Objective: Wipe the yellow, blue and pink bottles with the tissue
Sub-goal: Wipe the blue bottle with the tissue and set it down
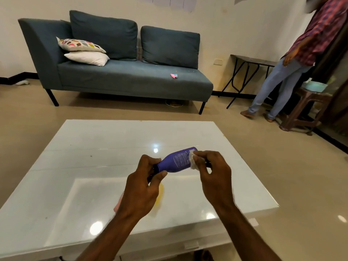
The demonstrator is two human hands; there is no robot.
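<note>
A blue-grey sofa (116,72) stands against the far wall, with two pillows (84,51) stacked at its left end and a small pink item (173,76) lying on its seat. A person in a checked shirt and jeans (293,68) stands at the right edge beside a folding table (252,61) and a brown stool (305,108). Nearer, the glossy white counter (94,166) fills the lower half of the view. Above its middle, the left hand (143,187) is closed around the dark cap end of the blue bottle (177,160), which is held clear of the counter. The bottle's long axis runs from lower left to upper right, cap toward the left hand and base pointing up and away to the right. The right hand (214,172) pinches the white tissue (194,161) against the bottle's base end. Under the left wrist, a sliver of the pink bottle (119,203) and a blurred part of the yellow bottle (159,196) lie on the counter, mostly hidden, so which way they point cannot be told.
</note>
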